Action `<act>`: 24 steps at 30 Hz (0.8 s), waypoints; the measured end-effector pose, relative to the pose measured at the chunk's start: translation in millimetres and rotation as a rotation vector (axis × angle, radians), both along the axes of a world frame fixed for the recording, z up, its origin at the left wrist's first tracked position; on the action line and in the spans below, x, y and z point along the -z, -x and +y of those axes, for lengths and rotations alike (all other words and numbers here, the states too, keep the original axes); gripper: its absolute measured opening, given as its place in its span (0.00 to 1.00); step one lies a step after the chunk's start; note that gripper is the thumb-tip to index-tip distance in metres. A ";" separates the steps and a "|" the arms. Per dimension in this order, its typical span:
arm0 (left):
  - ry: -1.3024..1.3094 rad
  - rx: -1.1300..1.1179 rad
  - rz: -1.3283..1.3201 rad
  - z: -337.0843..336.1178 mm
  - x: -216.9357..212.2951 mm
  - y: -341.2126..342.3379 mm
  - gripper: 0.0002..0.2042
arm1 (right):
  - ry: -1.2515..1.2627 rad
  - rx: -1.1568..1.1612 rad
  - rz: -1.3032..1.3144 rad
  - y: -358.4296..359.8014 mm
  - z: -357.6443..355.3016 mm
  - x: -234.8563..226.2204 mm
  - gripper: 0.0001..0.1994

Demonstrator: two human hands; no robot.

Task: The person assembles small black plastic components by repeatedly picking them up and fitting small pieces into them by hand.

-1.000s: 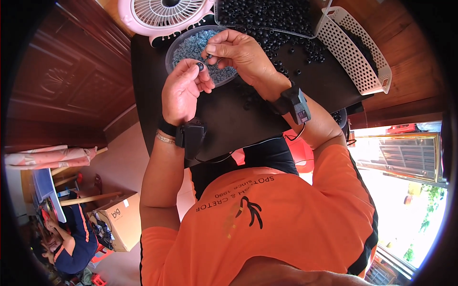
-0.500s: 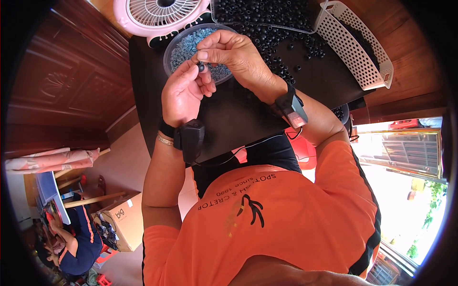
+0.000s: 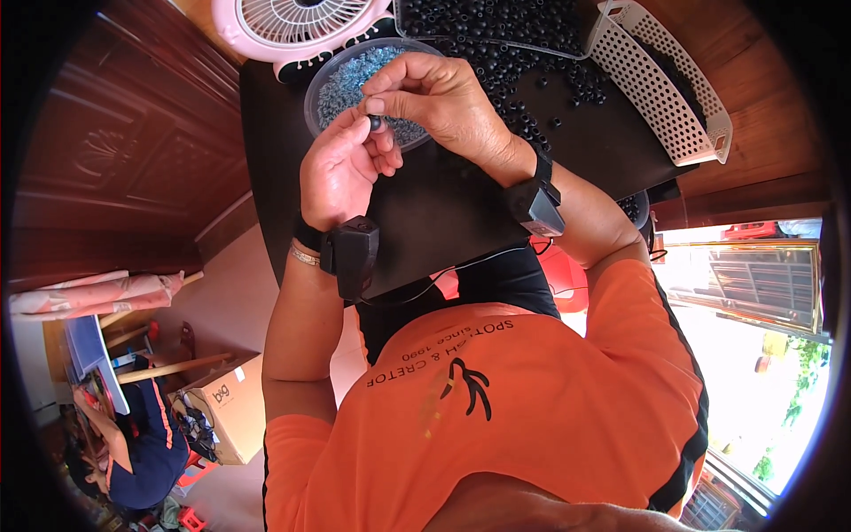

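Here the left hand (image 3: 341, 168) and right hand (image 3: 434, 97) meet above a round clear dish of blue beads (image 3: 341, 84), fingertips of both pinched together on one small black bead (image 3: 375, 122). More loose black beads (image 3: 541, 84) lie scattered on the dark table (image 3: 443, 222), beside a white perforated basket (image 3: 660, 89).

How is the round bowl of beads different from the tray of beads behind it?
The bowl is round and clear, filled with small bluish beads; the tray is straight-edged and dark, holding larger black beads. The bowl keeps its beads in, while black beads lie spilled on the table by the tray. Both sit on that dark table.
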State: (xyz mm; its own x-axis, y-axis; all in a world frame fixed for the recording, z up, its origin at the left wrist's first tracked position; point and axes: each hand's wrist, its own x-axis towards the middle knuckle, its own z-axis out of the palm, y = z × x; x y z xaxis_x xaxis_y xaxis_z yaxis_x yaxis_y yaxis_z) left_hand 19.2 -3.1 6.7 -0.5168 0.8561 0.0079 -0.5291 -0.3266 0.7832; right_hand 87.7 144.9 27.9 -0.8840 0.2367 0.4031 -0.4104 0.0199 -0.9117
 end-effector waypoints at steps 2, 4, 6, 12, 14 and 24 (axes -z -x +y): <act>0.001 -0.014 -0.004 0.4 -0.1 -1.8 0.11 | -0.027 -0.011 -0.008 -0.3 0.0 0.5 0.04; 0.009 -0.045 -0.012 1.4 0.0 -4.0 0.11 | -0.030 0.004 0.011 0.1 -1.2 1.7 0.05; -0.001 -0.049 -0.024 2.5 0.3 -6.1 0.11 | -0.011 0.012 0.002 0.9 -3.4 5.0 0.05; -0.070 -0.011 -0.026 3.2 -0.4 -5.7 0.11 | 0.062 0.019 0.014 1.3 -4.9 4.0 0.05; -0.073 -0.020 -0.018 3.6 -2.7 -6.2 0.11 | 0.060 0.044 0.051 1.5 -4.1 3.5 0.05; -0.115 -0.097 0.075 3.0 -0.4 -1.5 0.08 | -0.454 0.179 0.142 -2.9 -4.6 -1.6 0.05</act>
